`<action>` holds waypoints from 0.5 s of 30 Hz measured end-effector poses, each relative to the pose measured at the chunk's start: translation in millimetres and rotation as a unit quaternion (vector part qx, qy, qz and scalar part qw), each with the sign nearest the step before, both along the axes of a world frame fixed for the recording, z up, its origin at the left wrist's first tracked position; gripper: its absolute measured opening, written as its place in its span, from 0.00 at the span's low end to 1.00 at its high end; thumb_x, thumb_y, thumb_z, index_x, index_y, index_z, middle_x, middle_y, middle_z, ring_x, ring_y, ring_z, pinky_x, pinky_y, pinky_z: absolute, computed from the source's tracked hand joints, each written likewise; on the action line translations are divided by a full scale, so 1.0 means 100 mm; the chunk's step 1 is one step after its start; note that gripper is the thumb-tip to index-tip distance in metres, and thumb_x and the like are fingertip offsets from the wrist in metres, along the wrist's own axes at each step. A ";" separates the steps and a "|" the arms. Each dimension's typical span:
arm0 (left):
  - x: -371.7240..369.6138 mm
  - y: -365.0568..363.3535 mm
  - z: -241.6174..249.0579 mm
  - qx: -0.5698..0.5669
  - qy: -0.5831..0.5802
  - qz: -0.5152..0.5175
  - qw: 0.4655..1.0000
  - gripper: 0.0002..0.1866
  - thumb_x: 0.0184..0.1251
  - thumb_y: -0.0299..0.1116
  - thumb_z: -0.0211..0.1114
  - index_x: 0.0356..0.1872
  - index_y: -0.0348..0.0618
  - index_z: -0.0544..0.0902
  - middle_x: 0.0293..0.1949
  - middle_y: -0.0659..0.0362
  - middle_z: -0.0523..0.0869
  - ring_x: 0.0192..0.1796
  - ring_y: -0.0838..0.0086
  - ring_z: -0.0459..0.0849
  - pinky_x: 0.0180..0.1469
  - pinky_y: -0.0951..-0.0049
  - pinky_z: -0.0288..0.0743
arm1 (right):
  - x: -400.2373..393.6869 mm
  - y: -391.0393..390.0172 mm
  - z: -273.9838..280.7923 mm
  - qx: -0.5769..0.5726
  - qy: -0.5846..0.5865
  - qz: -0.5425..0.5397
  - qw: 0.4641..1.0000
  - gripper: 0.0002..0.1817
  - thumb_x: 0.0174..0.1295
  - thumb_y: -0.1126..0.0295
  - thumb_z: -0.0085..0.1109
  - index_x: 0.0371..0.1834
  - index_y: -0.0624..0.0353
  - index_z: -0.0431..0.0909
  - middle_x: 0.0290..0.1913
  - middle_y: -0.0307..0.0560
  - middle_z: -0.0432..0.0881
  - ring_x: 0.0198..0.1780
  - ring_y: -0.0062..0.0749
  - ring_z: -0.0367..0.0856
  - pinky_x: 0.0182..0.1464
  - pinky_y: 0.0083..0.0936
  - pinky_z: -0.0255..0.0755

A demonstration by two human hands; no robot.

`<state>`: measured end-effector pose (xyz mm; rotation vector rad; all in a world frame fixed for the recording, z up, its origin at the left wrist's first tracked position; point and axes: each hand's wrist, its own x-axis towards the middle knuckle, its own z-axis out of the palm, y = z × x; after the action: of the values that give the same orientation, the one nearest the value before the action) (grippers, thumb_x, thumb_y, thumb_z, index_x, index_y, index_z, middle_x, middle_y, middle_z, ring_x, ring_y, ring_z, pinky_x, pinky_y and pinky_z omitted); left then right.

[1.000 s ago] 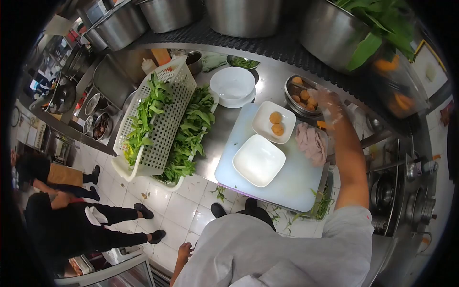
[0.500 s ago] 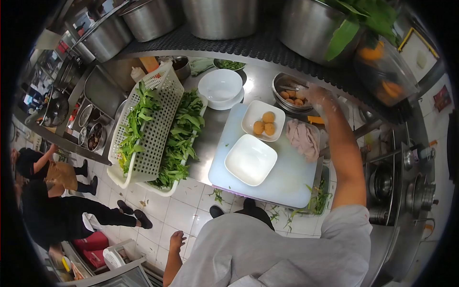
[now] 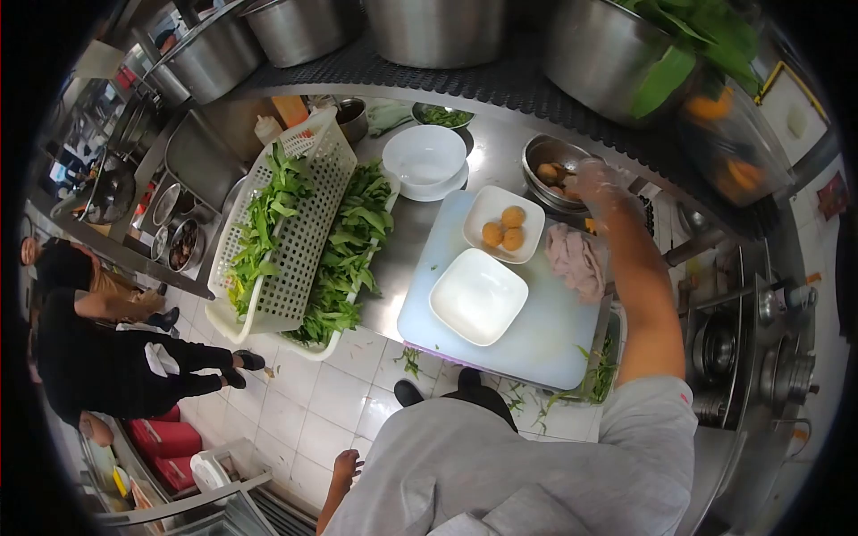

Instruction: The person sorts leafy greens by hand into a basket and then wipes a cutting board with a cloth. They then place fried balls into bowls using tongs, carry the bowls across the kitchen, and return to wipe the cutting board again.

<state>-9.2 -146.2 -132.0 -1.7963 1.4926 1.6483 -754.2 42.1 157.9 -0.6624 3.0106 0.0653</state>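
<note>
My right hand (image 3: pixel 590 185), in a clear plastic glove, reaches into a metal bowl (image 3: pixel 539 194) at the back right of the counter. Brown fried balls (image 3: pixel 550 173) lie in that bowl against my fingers; blur hides whether I grip one. Three similar fried balls (image 3: pixel 503 232) sit in a square white bowl (image 3: pixel 478 200) on the pale blue cutting board (image 3: pixel 554 348). Nearer to me stands a second square white bowl (image 3: pixel 479 297) with nothing in it. My left hand (image 3: pixel 347 465) hangs low beside my body, holding nothing, its fingers loosely apart.
A crumpled cloth (image 3: pixel 576 261) lies on the board's right side. Leafy greens (image 3: pixel 357 241) and a perforated white basket (image 3: pixel 299 237) stand left, beside stacked white bowls (image 3: pixel 424 161). A shelf with steel pots (image 3: pixel 435 31) overhangs the back. Two people (image 3: pixel 98 357) stand at left.
My right hand has moved slightly lower into the metal bowl among the balls. The view has shifted a little. The people at left have changed position.
</note>
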 end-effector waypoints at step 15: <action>-0.32 -0.40 -0.19 -0.018 0.040 0.041 0.998 0.14 0.64 0.37 0.55 0.48 0.45 0.77 0.38 0.61 0.82 0.38 0.73 0.84 0.31 0.73 0.73 | 0.58 -0.01 0.53 -0.012 -0.110 0.245 0.963 0.27 0.55 0.48 0.56 0.51 0.57 0.76 0.56 0.52 0.76 0.58 0.44 0.73 0.60 0.34 0.65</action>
<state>-41.5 -185.8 -151.5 -1.8548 1.5093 1.7619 -696.2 40.7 211.1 -1.3067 2.5731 -0.0224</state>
